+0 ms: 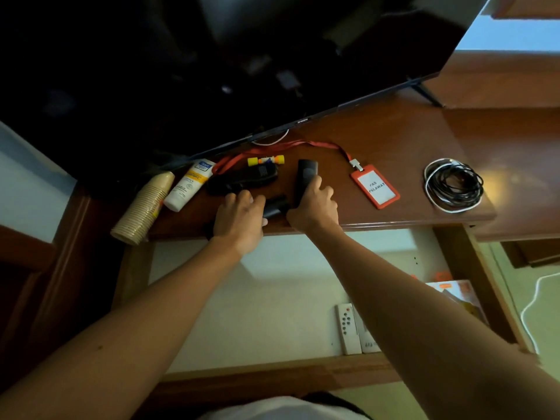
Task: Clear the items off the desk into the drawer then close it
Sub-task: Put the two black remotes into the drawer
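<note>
- Dim room, brown wooden bench (394, 140) with a large dark television (242, 56) leaning over its rear; below the front edge the drawer (272, 298) stands pulled well out, so I judge it is staged to receive items.
- I read my right hand (315, 204) as wrapped around a black remote (306, 174), thumb up along its face, lower end hidden in the palm; a carrying grip, I judge.
- My left hand (241, 216) is curled over a small black object (274, 207) near the bench edge. Fingers are bent narrow, but I cannot tell whether the object is gripped or only touched.
- Both hands work side by side at the front edge, directly above the open drawer, which keeps the transfer short.
- Items on the bench: a stack of paper cups (142, 207) lying on its side at the left, a white tube (189, 184) beside it, a dark pouch (245, 177), a yellow-capped marker (266, 160), an orange badge holder (375, 186) on its lanyard, and a coiled cable (453, 184) well apart to the right.
- Inside the drawer: a white remote (347, 328) and printed packaging (457, 295) at the right, leaving the left floor bare.
- Judgement: clearing is at an early stage; closing is not yet due.
</note>
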`<state>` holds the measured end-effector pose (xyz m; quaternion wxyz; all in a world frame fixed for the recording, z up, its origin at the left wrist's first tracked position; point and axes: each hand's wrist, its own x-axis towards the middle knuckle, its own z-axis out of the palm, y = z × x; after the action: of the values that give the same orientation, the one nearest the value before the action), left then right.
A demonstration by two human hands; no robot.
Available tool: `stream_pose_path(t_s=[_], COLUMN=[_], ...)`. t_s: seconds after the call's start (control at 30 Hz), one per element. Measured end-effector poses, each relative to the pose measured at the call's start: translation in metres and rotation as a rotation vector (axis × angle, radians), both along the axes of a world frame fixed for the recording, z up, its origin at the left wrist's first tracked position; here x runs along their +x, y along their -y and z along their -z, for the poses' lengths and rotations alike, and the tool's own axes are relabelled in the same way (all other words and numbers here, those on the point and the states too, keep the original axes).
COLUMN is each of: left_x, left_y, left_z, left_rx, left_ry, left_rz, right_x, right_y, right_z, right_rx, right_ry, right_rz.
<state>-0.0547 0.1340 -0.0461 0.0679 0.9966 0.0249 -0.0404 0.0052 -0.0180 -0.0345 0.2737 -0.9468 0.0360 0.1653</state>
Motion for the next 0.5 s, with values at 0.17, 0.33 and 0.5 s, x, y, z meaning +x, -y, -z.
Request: stream_pose_path(t_s=[0.17, 0.33, 0.5], left_x=[-0.023, -0.054, -0.092], left_y=[0.027, 0.052, 0.07], left_z=[-0.002, 0.002, 0.024], left_rx=[-0.028, -0.098, -0.182], left_ry=[0.02, 0.001, 0.019], left_rz=[-0.094, -0.196, -0.204], right_x=[-0.03, -0.073, -0.114], right_y=[0.019, 0.04, 0.059], right_z=[0.0, 0.009, 0.03], right_rx=[0.033, 0.026, 0.046], right_ry=[0.041, 0.079, 0.079], right_rz=[-0.02, -0.085, -0.12])
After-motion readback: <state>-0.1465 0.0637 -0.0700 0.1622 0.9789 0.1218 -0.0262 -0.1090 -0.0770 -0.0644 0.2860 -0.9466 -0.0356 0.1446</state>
